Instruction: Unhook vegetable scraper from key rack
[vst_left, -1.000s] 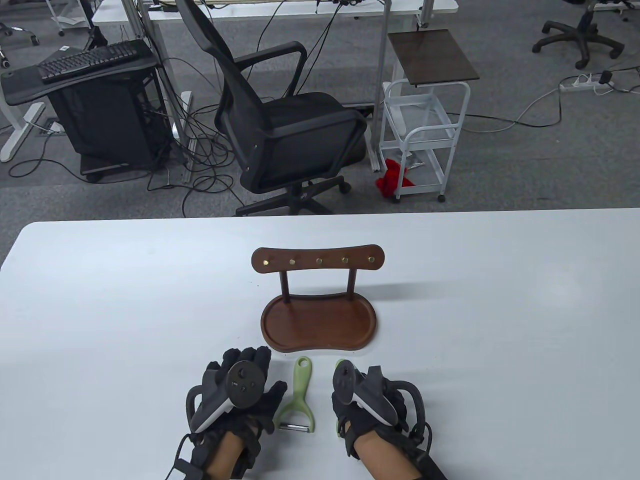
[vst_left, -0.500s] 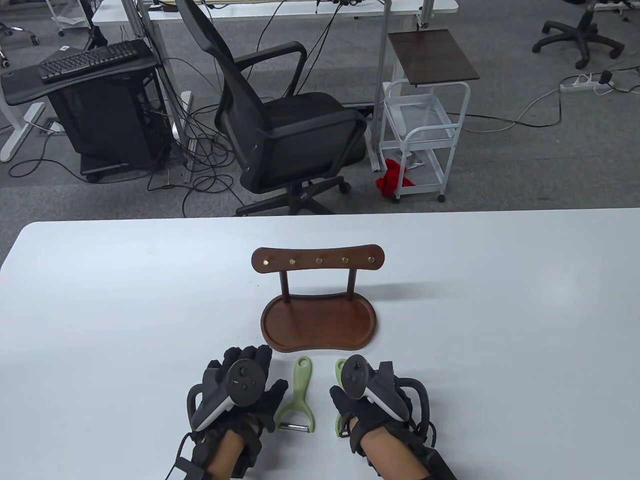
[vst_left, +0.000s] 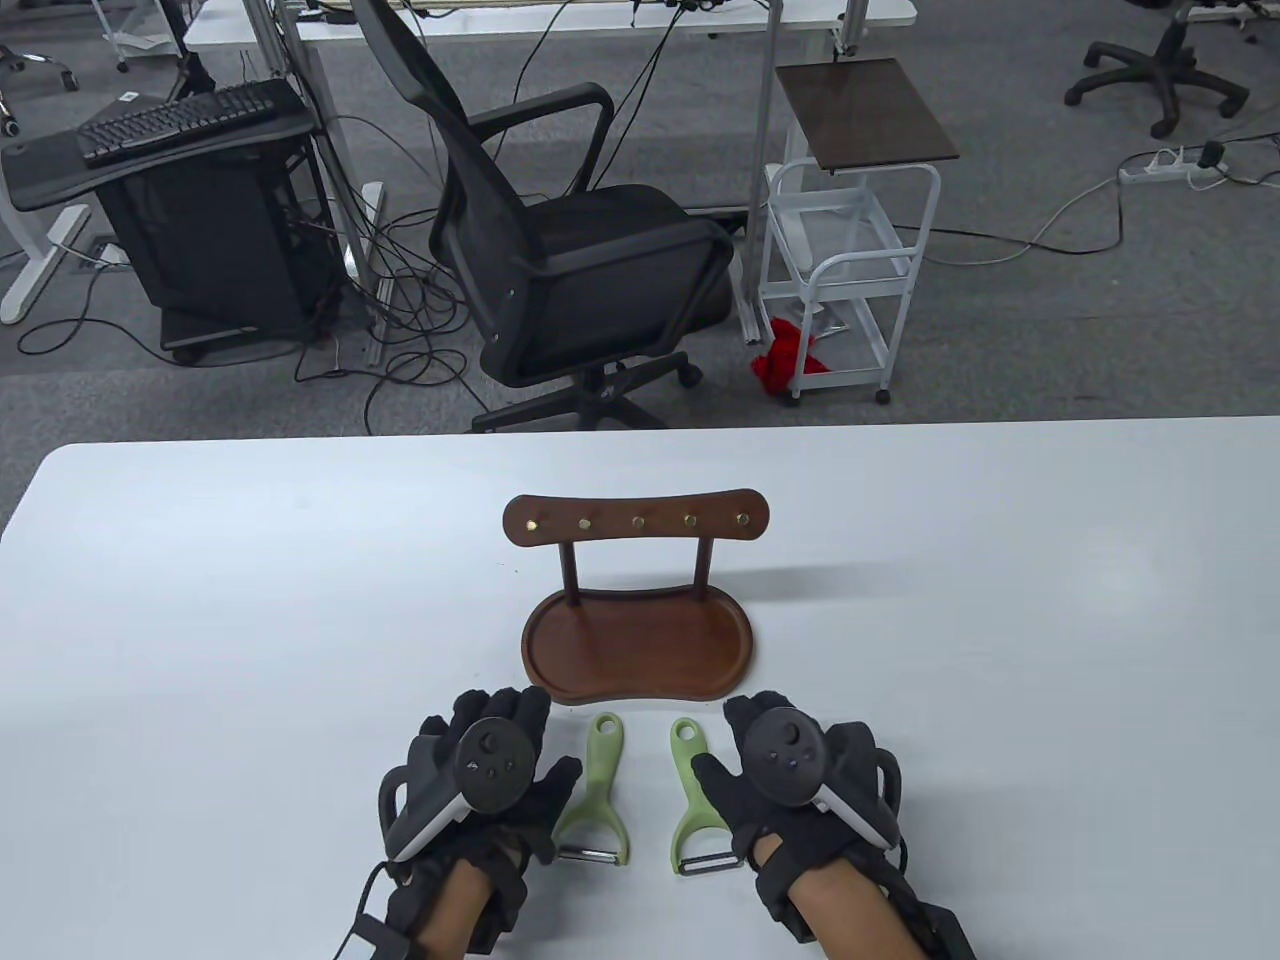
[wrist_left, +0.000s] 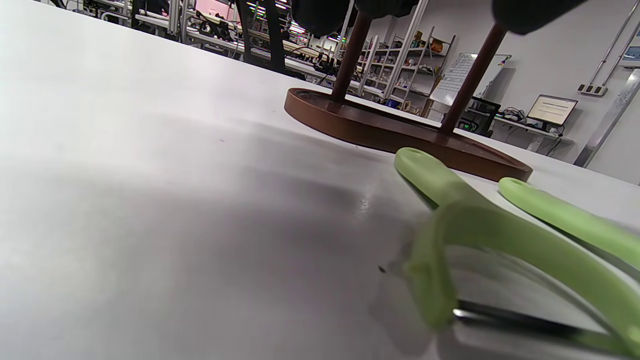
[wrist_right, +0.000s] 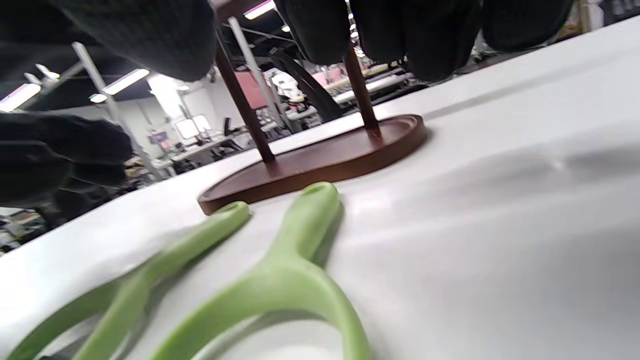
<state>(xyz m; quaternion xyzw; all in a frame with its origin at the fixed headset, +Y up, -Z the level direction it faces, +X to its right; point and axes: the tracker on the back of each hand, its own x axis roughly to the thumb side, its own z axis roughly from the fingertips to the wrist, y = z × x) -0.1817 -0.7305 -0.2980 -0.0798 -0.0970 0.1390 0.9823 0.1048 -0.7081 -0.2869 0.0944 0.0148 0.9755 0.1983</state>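
Note:
Two green vegetable scrapers lie side by side on the white table, just in front of the wooden key rack (vst_left: 637, 600). The left scraper (vst_left: 596, 790) and the right scraper (vst_left: 695, 795) both point their handles at the rack. The rack's brass hooks (vst_left: 637, 521) are bare. My left hand (vst_left: 490, 770) rests flat on the table just left of the left scraper, holding nothing. My right hand (vst_left: 800, 780) rests flat just right of the right scraper, holding nothing. The left wrist view shows the left scraper (wrist_left: 480, 235) close up. The right wrist view shows the right scraper (wrist_right: 295, 270).
The rack's tray base (vst_left: 560, 650) lies just beyond my fingertips. Past the table's far edge stand an office chair (vst_left: 560, 250) and a white trolley (vst_left: 850, 260) on the floor.
My right hand has moved right and turned palm-down, uncovering the right scraper, which now lies free on the table. My left hand and the left scraper have not moved.

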